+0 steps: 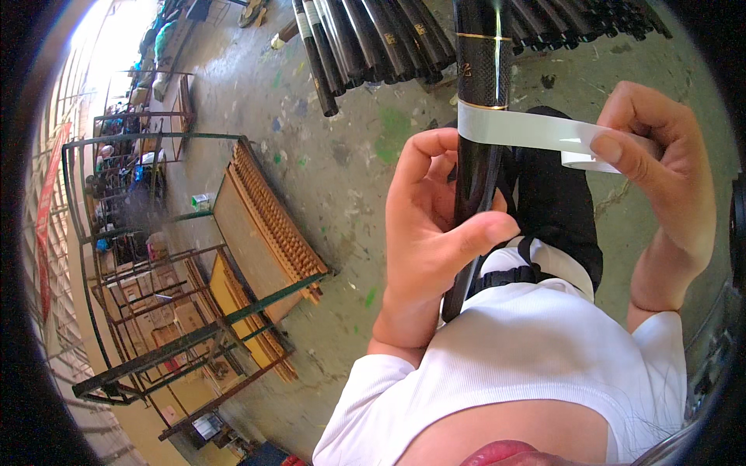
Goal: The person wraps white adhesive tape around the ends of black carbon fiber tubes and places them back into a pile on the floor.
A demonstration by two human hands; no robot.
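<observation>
A glossy black pole (pixel 475 179) with thin gold rings and a woven-looking pattern stands upright in front of my chest. My left hand (pixel 439 221) is closed around its lower part, thumb across the front. White tape (pixel 536 128) is stuck to the pole just below a gold ring and stretches out to the right. At its other end, my right hand (pixel 657 147) pinches the tape between thumb and fingers. Below those fingertips the tape curls back in a loop, and part of it is hidden by the hand.
Several similar black poles (pixel 373 39) lie side by side at the far edge, with another bundle (pixel 559 27) further right. On the left, a dark metal rack frame (pixel 155 140) holds boards and a row of wooden pegs (pixel 272 213). The floor (pixel 334 171) is paint-spotted concrete.
</observation>
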